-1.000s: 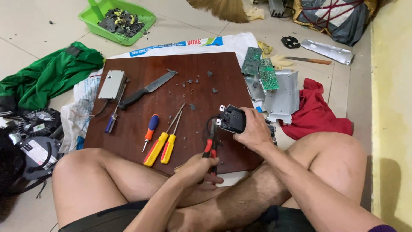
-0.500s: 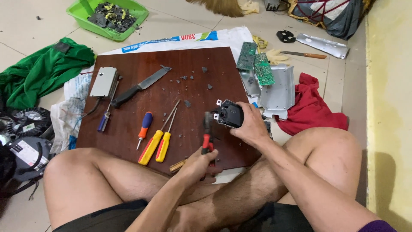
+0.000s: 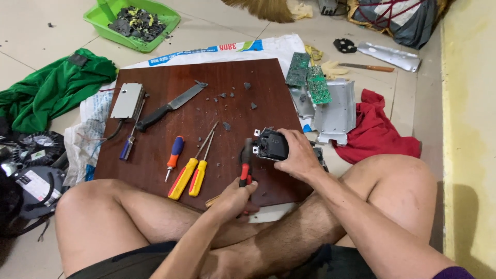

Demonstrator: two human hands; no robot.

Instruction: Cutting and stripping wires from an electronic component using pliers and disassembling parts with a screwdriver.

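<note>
My left hand (image 3: pixel 235 199) squeezes the red pliers (image 3: pixel 245 164) tight. Their tip touches the black plastic part (image 3: pixel 271 144). My right hand (image 3: pixel 294 155) wraps around that part, just above the left fingers. I should hold the part still on the wooden board (image 3: pixel 170 103) and twist slowly. The yellow screwdrivers (image 3: pixel 188 173) lie beside my left hand.

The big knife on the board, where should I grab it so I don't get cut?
Take the knife by its black handle, the lower-left end nearest the grey metal box. It lies flat with the blade pointing up-right, so come from the left side, hand well away from the steel.
</note>
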